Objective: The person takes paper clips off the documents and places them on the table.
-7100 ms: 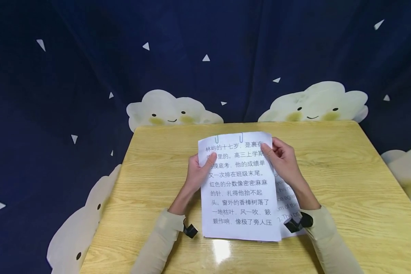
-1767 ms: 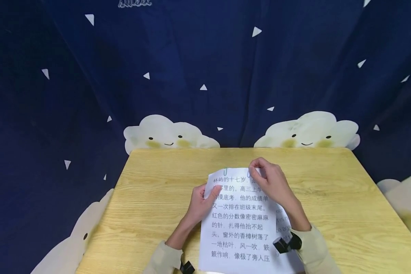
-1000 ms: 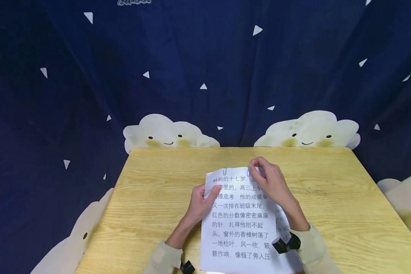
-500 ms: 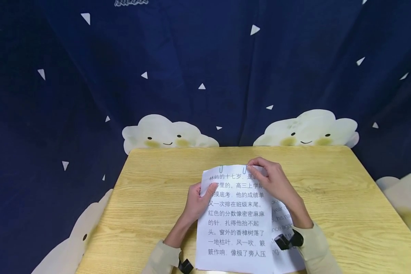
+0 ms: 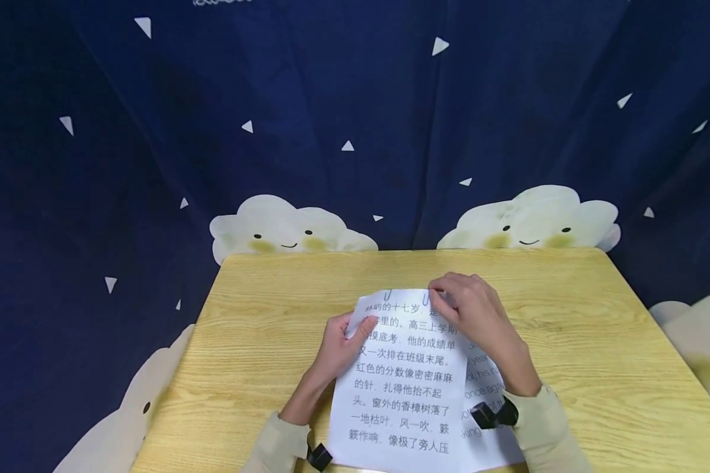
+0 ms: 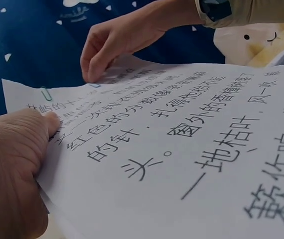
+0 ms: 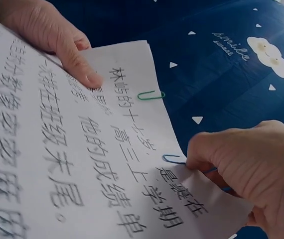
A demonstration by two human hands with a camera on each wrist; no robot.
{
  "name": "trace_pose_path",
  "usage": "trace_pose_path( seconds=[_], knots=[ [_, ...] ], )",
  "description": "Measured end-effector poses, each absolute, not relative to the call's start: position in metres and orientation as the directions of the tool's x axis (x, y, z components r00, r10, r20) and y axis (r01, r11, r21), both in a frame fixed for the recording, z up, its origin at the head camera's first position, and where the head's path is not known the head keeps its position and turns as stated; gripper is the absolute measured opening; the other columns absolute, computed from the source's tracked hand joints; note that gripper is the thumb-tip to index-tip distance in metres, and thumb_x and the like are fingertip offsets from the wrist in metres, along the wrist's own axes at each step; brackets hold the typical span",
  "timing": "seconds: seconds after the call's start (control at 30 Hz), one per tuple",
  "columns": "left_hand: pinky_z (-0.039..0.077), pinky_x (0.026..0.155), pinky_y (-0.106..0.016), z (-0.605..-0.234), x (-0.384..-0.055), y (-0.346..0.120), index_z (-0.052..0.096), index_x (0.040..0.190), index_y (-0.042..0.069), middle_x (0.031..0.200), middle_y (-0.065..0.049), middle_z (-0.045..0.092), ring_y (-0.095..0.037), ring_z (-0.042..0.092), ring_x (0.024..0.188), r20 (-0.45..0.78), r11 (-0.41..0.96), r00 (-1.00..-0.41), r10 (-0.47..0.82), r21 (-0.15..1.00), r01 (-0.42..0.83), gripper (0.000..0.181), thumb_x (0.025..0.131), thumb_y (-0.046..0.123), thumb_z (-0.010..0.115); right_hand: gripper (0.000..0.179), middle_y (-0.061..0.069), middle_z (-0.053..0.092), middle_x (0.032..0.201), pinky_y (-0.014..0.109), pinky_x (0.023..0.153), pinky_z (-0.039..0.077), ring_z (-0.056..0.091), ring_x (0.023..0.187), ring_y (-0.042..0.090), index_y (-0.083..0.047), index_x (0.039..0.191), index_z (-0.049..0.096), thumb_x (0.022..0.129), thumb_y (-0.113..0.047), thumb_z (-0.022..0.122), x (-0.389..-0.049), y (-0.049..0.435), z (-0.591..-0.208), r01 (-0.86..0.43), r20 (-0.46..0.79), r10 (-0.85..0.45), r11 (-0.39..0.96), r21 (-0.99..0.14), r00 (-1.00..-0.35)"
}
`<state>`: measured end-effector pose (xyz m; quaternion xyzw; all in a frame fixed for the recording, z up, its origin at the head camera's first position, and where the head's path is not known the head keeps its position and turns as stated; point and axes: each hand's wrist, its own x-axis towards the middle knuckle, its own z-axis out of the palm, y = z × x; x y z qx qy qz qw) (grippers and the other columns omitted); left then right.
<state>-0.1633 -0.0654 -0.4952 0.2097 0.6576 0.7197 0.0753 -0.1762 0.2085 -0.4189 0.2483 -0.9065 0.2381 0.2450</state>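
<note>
Navy fabric [image 5: 331,66] hangs behind your wood-grain desk [image 5: 260,315], marked with small white triangles [image 5: 347,146] and, in the head view, four pale clouds [image 5: 284,226]. Held over the desk's near side are at least two sheets of white paper: a front sheet [image 5: 405,381] in Chinese print and, partly covered behind it, a rear sheet [image 5: 482,384] in English. Two bent-wire clips sit at the top edge, one green clip [image 7: 152,97] and one blue clip [image 7: 174,159]. Your left hand [image 5: 342,345] pinches the front sheet's left edge, thumb over the print; your right hand [image 5: 476,305] pinches the top edge at the blue clip, hiding the upper right corner. Blue slivers show by those fingers; whether they are another clip cannot be told. Your right black wrist block [image 5: 494,415] obstructs the rear sheet.
</note>
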Motion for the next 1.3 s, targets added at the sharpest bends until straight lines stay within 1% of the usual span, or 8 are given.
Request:
trace_pose_path(
  seconds=[0.23, 0.37, 0.5, 0.7, 0.87, 0.97, 1.13, 1.3],
  knots=[
    [0.063, 0.048, -0.047, -0.494, -0.162, -0.066, 0.072, 0.121, -0.001, 0.095, -0.023, 0.078, -0.033, 0.077, 0.064, 0.184, -0.117, -0.874, 0.449, 0.982, 0.147, 0.027, 0.109, 0.018, 0.058, 0.011, -0.005, 0.069, 0.071, 0.029, 0.058, 0.047, 0.058, 0.061, 0.007, -0.013, 0.076, 0.077, 0.080, -0.008, 0.068, -0.181, 0.213, -0.424, -0.632, 0.650, -0.353, 0.731, -0.258, -0.673],
    [0.063, 0.049, -0.047, -0.493, -0.161, -0.065, 0.072, 0.123, 0.000, 0.096, -0.022, 0.078, -0.034, 0.077, 0.065, 0.177, -0.114, -0.871, 0.459, 0.984, 0.139, 0.028, 0.109, 0.021, 0.059, 0.012, -0.007, 0.067, 0.066, 0.028, 0.056, 0.044, 0.055, 0.058, 0.005, -0.013, 0.072, 0.076, 0.075, -0.005, 0.068, -0.185, 0.216, -0.426, -0.661, 0.681, -0.351, 0.702, -0.263, -0.643],
    [0.063, 0.049, -0.048, -0.493, -0.161, -0.065, 0.071, 0.124, 0.001, 0.097, -0.021, 0.078, -0.034, 0.077, 0.065, 0.173, -0.117, -0.866, 0.468, 0.984, 0.134, 0.029, 0.109, 0.022, 0.059, 0.014, -0.008, 0.065, 0.065, 0.025, 0.057, 0.041, 0.055, 0.057, 0.007, -0.014, 0.071, 0.075, 0.075, -0.004, 0.066, -0.187, 0.219, -0.427, -0.683, 0.692, -0.337, 0.663, -0.307, -0.638],
    [0.063, 0.048, -0.047, -0.495, -0.162, -0.067, 0.072, 0.122, 0.000, 0.095, -0.019, 0.078, -0.033, 0.077, 0.065, 0.176, -0.107, -0.872, 0.457, 0.984, 0.142, 0.026, 0.108, 0.019, 0.060, 0.016, -0.012, 0.062, 0.064, 0.020, 0.060, 0.038, 0.055, 0.057, 0.010, -0.018, 0.071, 0.074, 0.077, -0.006, 0.065, -0.189, 0.225, -0.424, -0.679, 0.684, -0.298, 0.622, -0.390, -0.666],
    [0.063, 0.048, -0.047, -0.495, -0.162, -0.069, 0.072, 0.122, 0.000, 0.095, -0.020, 0.078, -0.034, 0.077, 0.064, 0.181, -0.117, -0.875, 0.448, 0.983, 0.143, 0.025, 0.108, 0.017, 0.060, 0.016, -0.015, 0.063, 0.067, 0.020, 0.062, 0.041, 0.057, 0.061, 0.008, -0.020, 0.075, 0.076, 0.080, -0.005, 0.069, -0.191, 0.228, -0.425, -0.667, 0.638, -0.311, 0.596, -0.447, -0.705],
    [0.063, 0.049, -0.048, -0.495, -0.162, -0.069, 0.072, 0.121, 0.000, 0.094, -0.021, 0.078, -0.034, 0.076, 0.064, 0.175, -0.121, -0.883, 0.436, 0.983, 0.135, 0.026, 0.108, 0.019, 0.060, 0.015, -0.012, 0.067, 0.073, 0.017, 0.061, 0.044, 0.059, 0.065, 0.009, -0.016, 0.081, 0.078, 0.084, -0.002, 0.072, -0.190, 0.229, -0.425, -0.646, 0.602, -0.302, 0.571, -0.507, -0.739],
    [0.063, 0.049, -0.049, -0.498, -0.163, -0.068, 0.072, 0.116, -0.003, 0.091, -0.023, 0.077, -0.032, 0.076, 0.063, 0.179, -0.143, -0.900, 0.397, 0.981, 0.132, 0.025, 0.108, 0.017, 0.060, 0.008, -0.004, 0.075, 0.088, 0.016, 0.063, 0.049, 0.062, 0.073, 0.011, -0.013, 0.095, 0.080, 0.093, -0.007, 0.077, -0.187, 0.227, -0.424, -0.561, 0.502, -0.270, 0.537, -0.629, -0.821],
    [0.063, 0.049, -0.048, -0.500, -0.164, -0.066, 0.071, 0.114, -0.004, 0.090, -0.023, 0.077, -0.032, 0.076, 0.063, 0.169, -0.148, -0.906, 0.388, 0.982, 0.120, 0.027, 0.108, 0.020, 0.061, 0.011, -0.003, 0.077, 0.095, 0.017, 0.066, 0.052, 0.064, 0.078, 0.011, -0.014, 0.099, 0.081, 0.095, -0.005, 0.076, -0.187, 0.227, -0.427, -0.533, 0.472, -0.251, 0.466, -0.707, -0.845]
  ],
)
